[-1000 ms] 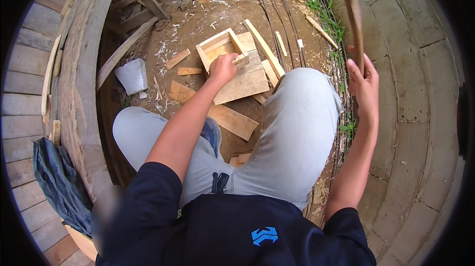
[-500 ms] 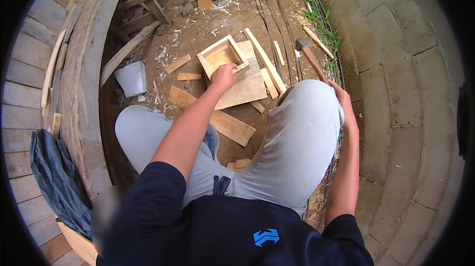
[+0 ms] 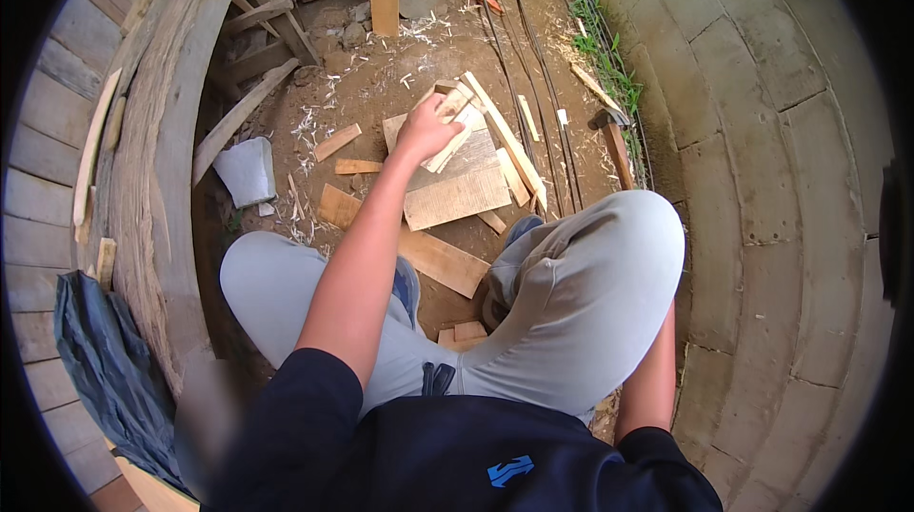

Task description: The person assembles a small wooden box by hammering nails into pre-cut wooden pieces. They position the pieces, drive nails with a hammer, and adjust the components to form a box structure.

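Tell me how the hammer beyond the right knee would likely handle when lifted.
The hammer should feel head-heavy: its dark head looks metal, its handle wooden. The handle will probably stay stiff, looking solid. It seems unlikely to roll, its head sitting crosswise.

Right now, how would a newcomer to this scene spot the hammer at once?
Find the wall on the right, then the right knee beside it. Just above that knee in the picture is the hammer; its dark head sets it apart from the bare wood strip beyond.
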The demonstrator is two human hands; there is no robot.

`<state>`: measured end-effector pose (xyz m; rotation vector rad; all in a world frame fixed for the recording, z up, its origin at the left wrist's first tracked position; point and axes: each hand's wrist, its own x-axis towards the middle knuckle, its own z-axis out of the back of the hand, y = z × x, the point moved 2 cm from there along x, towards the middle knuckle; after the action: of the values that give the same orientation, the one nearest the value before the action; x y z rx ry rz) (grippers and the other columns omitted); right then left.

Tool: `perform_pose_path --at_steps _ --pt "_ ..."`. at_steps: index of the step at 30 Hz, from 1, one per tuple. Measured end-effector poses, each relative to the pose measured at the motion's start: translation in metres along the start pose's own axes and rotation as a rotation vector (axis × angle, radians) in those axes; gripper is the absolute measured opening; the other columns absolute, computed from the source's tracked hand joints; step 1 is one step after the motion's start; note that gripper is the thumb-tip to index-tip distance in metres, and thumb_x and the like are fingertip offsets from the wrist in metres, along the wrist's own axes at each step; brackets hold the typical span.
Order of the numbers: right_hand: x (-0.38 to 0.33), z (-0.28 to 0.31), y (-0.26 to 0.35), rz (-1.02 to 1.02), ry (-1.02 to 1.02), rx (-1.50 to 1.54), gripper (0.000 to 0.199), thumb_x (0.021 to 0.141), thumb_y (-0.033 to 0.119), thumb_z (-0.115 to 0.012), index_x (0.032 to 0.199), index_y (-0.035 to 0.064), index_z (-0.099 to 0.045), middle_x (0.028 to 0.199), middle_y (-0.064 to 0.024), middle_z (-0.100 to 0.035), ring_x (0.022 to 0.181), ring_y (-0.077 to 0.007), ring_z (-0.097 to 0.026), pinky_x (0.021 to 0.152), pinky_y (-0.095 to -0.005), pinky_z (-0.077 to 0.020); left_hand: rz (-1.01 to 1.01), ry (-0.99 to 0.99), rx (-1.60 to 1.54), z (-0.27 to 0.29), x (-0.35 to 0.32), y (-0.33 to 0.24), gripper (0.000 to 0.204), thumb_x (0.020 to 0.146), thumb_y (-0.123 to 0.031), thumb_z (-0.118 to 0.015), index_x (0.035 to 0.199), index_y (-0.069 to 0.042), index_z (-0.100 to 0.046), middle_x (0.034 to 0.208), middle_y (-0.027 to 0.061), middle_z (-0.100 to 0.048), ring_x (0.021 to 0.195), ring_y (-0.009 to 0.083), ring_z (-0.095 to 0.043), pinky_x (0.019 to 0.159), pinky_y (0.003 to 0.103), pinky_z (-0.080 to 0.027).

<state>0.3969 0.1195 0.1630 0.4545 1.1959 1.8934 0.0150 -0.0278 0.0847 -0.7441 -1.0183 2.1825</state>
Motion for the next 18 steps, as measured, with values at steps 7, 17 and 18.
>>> perform_pose_path --at_steps 7,17,18 --pt "0.013 -0.012 -0.001 -0.061 0.028 0.219 0.040 0.100 0.011 -0.062 0.138 -0.0013 -0.060 0.105 -0.0066 -0.071 0.096 -0.0112 -0.064 0.085 -0.0271 -0.0515 0.018 0.042 -0.168 0.002 -0.001 0.007 0.111 0.066 -0.030 -0.093 0.153 0.001 -0.033 0.145 0.0251 -0.055 0.131 0.0342 -0.057 0.111 0.037 -0.047" --pt "0.039 -0.030 -0.006 -0.105 0.116 0.475 0.038 0.103 0.012 -0.059 0.139 -0.0002 -0.060 0.102 -0.0041 -0.069 0.094 -0.0095 -0.063 0.084 -0.0255 -0.0507 0.220 -0.060 0.287 -0.002 -0.013 -0.003 0.113 0.066 -0.053 -0.084 0.156 -0.008 -0.034 0.152 0.0221 -0.045 0.141 0.0379 -0.045 0.116 0.049 -0.037" --pt "0.040 -0.037 0.003 -0.101 0.113 0.391 0.038 0.102 0.012 -0.060 0.139 0.0003 -0.059 0.100 -0.0039 -0.069 0.092 -0.0090 -0.063 0.080 -0.0252 -0.0510 0.228 -0.104 0.289 -0.003 -0.015 -0.004 0.108 0.067 -0.051 -0.084 0.153 -0.006 -0.037 0.152 0.0223 -0.044 0.141 0.0369 -0.045 0.115 0.050 -0.038"
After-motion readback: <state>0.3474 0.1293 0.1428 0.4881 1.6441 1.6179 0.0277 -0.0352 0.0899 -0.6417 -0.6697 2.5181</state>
